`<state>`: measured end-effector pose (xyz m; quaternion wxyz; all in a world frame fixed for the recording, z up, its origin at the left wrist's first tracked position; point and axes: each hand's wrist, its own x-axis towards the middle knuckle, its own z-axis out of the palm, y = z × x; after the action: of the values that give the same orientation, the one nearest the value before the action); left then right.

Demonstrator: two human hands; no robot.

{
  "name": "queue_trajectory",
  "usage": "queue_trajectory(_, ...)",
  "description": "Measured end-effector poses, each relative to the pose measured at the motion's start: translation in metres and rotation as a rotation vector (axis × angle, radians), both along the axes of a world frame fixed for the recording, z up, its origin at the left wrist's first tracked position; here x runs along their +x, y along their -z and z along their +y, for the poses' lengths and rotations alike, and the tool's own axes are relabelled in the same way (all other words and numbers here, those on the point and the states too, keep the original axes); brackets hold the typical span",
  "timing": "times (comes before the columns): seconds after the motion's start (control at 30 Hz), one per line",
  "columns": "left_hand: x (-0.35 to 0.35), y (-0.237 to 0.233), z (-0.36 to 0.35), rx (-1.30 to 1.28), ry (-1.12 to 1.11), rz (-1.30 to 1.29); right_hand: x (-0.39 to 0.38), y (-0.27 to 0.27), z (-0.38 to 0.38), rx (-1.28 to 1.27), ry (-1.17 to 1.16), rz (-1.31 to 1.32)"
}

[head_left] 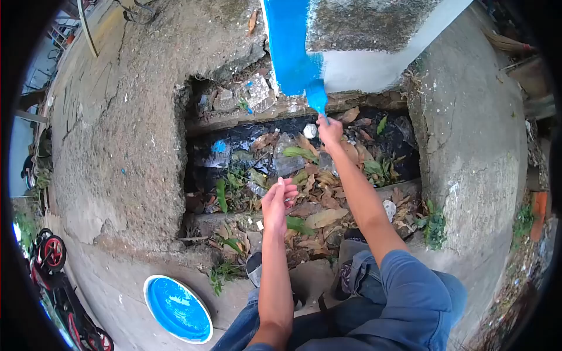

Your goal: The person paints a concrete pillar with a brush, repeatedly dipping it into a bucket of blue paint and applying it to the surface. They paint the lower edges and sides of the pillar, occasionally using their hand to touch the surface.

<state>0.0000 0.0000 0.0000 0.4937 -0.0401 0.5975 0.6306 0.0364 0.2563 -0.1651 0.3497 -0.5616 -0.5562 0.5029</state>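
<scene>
My right hand (330, 130) is closed round the handle of a paintbrush (317, 95), its blue bristles against the lower part of a wall (357, 67). Fresh blue paint (290, 44) covers the wall's left strip; to the right the surface is white, with a bare rough grey patch above. My left hand (278, 202) hangs over the leaf-filled pit, fingers loosely curled and partly apart, with nothing visible in it. A white-rimmed container of blue paint (178, 309) stands on the ground at the lower left.
An open pit with broken concrete edges (180, 158) holds dry leaves (325, 218), dark water and litter. My feet are at its near edge. A red and black motorbike (64, 292) stands at the lower left. Green weeds (435, 227) grow right of the pit.
</scene>
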Motion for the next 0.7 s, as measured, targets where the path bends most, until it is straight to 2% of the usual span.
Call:
queue_trajectory(0.07, -0.002, -0.003, -0.002, -0.027, -0.017, 0.003, 0.005, 0.011, -0.01, -0.152, -0.029, -0.178)
queue_trajectory(0.1, -0.008, 0.002, 0.011, 0.016, -0.016, 0.044, -0.005, 0.002, 0.007, -0.108, -0.027, -0.137)
queue_trajectory(0.17, -0.006, 0.001, 0.006, 0.027, -0.036, 0.029, 0.0, -0.006, -0.002, -0.337, -0.006, -0.063)
queue_trajectory(0.43, -0.006, 0.001, -0.002, 0.018, -0.059, 0.02, -0.027, -0.109, 0.003, -0.433, 0.04, 0.292)
queue_trajectory(0.6, -0.006, 0.004, 0.001, 0.019, -0.04, 0.026, -0.026, -0.171, -0.023, -0.308, 0.006, 0.433)
queue_trajectory(0.67, -0.002, 0.001, 0.003, 0.002, -0.028, 0.026, -0.024, -0.18, -0.033, -0.205, -0.04, 0.586)
queue_trajectory(0.7, -0.002, 0.0, 0.005, -0.002, -0.019, 0.037, -0.022, -0.18, -0.036, -0.205, -0.033, 0.583)
